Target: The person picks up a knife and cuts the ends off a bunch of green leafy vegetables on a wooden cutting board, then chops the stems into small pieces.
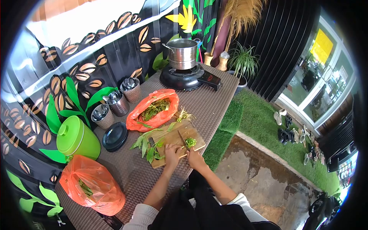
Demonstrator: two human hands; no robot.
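On a wooden cutting board (172,136), my right hand (196,159) grips a kitchen knife (182,139) with its blade pointing away from me. Beside the blade lies a small heap of chopped greens (191,142). My left hand (172,154) is closed on leafy greens (151,152), just left of the knife; the leaves spread over the board's left side. At the board's far edge is a clump of roots and stems (184,115). An open orange plastic bag (132,122) full of greens sits behind the board.
A steel pot (183,54) stands on a portable stove (180,78) at the far end of the woven-top table (132,166). Left are cutlery cups (118,107), dark stacked plates (115,137), a green lidded container (78,138) and another orange bag (94,188). Shoes (291,135) line the grass mat.
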